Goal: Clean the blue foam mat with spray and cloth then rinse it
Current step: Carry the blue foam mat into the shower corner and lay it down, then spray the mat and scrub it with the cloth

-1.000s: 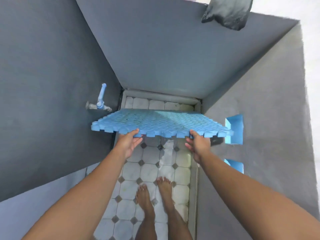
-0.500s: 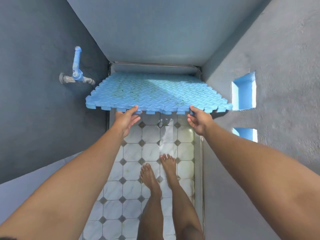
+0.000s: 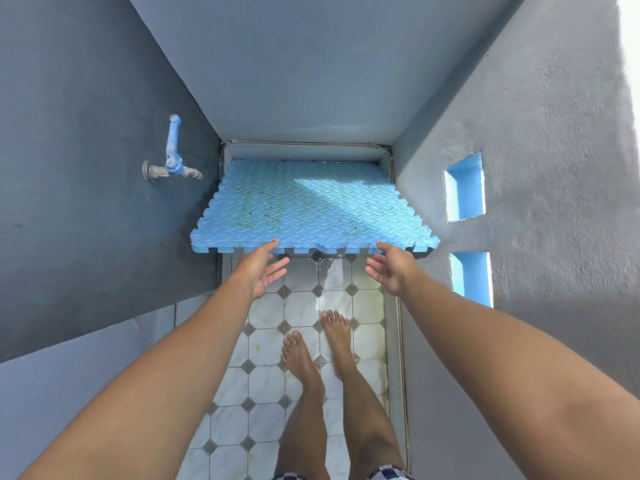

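Observation:
The blue foam mat with a tread pattern and toothed edges lies nearly flat at the far end of the narrow stall, its far edge against the back wall. Greenish dirt marks show on its top. Its near edge sits above the tiled floor. My left hand is just under the near edge, fingers spread, palm up, thumb tip touching the edge. My right hand mirrors it at the right, also spread, thumb at the edge. Neither hand grips the mat. No spray bottle or cloth is in view.
A blue-handled tap sticks out of the dark left wall beside the mat. Two blue-lined wall openings sit in the right wall. My bare feet stand on the white and grey tiled floor. Walls close in on both sides.
The mat has gone down and away toward the back wall. Both hands have let go of its near edge and spread their fingers.

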`<state>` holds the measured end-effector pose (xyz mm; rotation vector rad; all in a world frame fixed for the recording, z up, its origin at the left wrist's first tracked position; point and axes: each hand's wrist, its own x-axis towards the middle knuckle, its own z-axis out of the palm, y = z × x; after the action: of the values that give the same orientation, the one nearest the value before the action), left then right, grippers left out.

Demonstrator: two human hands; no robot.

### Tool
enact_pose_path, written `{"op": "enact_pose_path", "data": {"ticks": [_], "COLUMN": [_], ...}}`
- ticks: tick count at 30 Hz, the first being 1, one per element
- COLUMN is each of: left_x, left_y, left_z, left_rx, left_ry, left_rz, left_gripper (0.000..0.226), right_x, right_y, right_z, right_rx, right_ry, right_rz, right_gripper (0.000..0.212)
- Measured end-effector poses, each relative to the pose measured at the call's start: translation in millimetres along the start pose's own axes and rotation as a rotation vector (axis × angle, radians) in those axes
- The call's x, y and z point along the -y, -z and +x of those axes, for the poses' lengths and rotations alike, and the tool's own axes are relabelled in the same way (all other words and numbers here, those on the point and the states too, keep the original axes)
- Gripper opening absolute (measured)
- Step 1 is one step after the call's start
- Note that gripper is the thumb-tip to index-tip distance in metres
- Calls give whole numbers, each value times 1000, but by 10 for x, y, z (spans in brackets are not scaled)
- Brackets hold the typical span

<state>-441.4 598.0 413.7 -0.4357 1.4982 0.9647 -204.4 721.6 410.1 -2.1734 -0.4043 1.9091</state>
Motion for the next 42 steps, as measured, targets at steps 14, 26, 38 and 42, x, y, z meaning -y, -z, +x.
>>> {"op": "enact_pose_path", "data": {"ticks": [14,26,38,42], "left_x": [-1098,-3301,-4826,-4698], "left_y": [-638,-1957,-2667,-2800], "left_z": [-1691,-2640,-2468,-2580], "left_rx": [-23,-267,30,3], "left_ry": [-642,-1336,-1424,-1426], "left_rz": [361,497,468,420], "left_gripper": [44,66,64,39], "right_x": [1026,3866,4220,4308], "right_y": [131,-941,-1263,-1270], "right_z": [-1599,-2159,-1322,-1387], "right_rx": [142,-93,-203,-111], "right_ry": [469,1512,1562,1519], "right_rz": [-398,-1256,-1513,-1532], "right_gripper": [14,81,94,92]}}
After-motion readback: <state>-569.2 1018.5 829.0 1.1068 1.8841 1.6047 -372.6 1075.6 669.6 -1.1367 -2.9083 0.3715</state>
